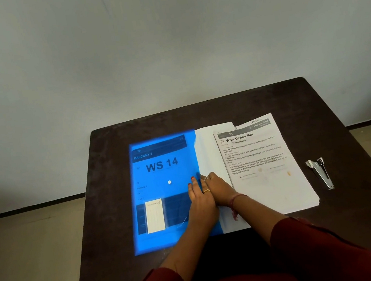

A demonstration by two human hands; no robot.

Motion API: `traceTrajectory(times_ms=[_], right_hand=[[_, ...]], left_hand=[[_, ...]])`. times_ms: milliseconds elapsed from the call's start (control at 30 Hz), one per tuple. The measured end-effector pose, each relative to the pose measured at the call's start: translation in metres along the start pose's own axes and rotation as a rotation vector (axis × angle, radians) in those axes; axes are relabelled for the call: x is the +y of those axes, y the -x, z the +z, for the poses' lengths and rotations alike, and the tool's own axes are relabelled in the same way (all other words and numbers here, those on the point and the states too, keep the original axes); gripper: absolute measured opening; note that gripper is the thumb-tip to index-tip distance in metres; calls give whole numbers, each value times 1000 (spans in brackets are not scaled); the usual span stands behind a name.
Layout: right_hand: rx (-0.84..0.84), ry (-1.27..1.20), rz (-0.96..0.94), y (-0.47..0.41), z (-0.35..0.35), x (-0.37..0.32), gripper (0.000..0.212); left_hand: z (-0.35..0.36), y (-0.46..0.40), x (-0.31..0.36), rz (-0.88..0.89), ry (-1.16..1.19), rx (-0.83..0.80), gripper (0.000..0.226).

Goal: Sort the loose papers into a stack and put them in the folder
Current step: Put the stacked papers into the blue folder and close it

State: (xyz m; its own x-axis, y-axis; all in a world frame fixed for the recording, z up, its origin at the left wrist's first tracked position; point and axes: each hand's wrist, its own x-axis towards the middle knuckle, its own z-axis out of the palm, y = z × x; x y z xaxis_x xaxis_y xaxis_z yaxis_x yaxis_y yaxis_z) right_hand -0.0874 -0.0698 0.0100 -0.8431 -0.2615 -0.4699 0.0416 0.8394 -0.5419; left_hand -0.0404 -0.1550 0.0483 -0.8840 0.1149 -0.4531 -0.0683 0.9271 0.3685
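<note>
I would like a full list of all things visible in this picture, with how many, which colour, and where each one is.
folder: one, translucent blue with a white snap button, left-centre of the table; a sheet printed "WS 14" shows through it.
papers: one stack, white, right of the folder; top sheet headed "Wipe Drying Mat".
white sheets: count unclear, at the folder's right edge, partly under the stack.
stapler: one, silver and black, right of the papers.
table: one, dark brown, against a pale wall.
left hand: on the folder near its right edge, fingers straight, a ring on one finger.
right hand: beside the left, at the folder's edge; its grip is unclear.
sleeves: two, dark red.
</note>
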Motion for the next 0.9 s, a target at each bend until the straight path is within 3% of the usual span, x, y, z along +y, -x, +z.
traceTrajectory(times_ms=[133, 333, 467, 600, 900], right_hand=[[25, -188, 24, 6, -9, 5, 53], [36, -312, 15, 20, -19, 23, 46], [149, -510, 52, 34, -30, 44, 31], [292, -633, 104, 50, -54, 75, 23], [528, -631, 280, 66, -111, 152, 28]], left_hand=[[2, -3, -2, 8, -12, -53, 72], [2, -12, 3, -13, -75, -198, 81], [4, -16, 9, -22, -119, -209, 73], [4, -19, 23, -37, -20, -83, 51], [3, -42, 60, -128, 444, -18, 52]])
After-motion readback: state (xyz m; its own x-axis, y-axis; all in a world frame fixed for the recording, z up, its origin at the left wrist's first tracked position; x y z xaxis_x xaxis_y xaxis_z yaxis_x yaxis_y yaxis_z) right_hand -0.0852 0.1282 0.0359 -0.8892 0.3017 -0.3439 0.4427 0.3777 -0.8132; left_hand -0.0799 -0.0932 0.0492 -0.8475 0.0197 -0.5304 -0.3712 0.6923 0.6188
